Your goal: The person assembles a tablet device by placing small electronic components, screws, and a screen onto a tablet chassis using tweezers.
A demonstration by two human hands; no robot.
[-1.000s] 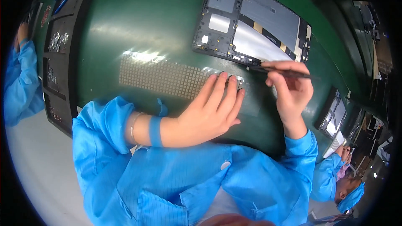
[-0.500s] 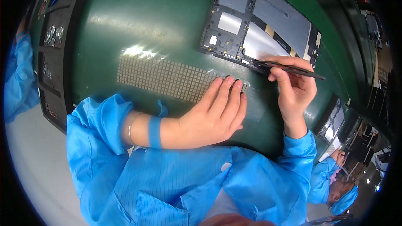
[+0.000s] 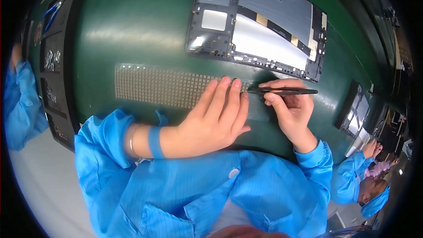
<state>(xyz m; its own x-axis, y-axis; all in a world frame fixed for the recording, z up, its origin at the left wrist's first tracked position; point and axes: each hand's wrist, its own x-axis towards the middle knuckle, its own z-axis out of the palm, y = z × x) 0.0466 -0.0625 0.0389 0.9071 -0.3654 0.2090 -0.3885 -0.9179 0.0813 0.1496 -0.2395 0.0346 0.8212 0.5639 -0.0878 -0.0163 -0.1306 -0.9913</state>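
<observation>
The clear sheet of small squares (image 3: pixel 154 87) lies flat on the green table (image 3: pixel 132 22) and serves as the reference here. Over its right end rests the left hand (image 3: pixel 211 123), palm down with fingers spread and closed around nothing. The right hand (image 3: pixel 291 110), just past that same end, grasps black tweezers (image 3: pixel 293 91) between thumb and fingers, their tips at the last squares beside the left fingertips — whether they pinch a square, I cannot tell. Beyond the sheet and toward its right, apart from it, lies the open tablet housing (image 3: pixel 260 35), its inside facing up. Left of the sheet stands a dark compartment tray (image 3: pixel 72 61) with blue-handled cutters (image 3: pixel 52 20). As for progress, the sheet looks largely full, so most squares seem unused; whether any sit in the housing is too small to make out, and its cover is off.
</observation>
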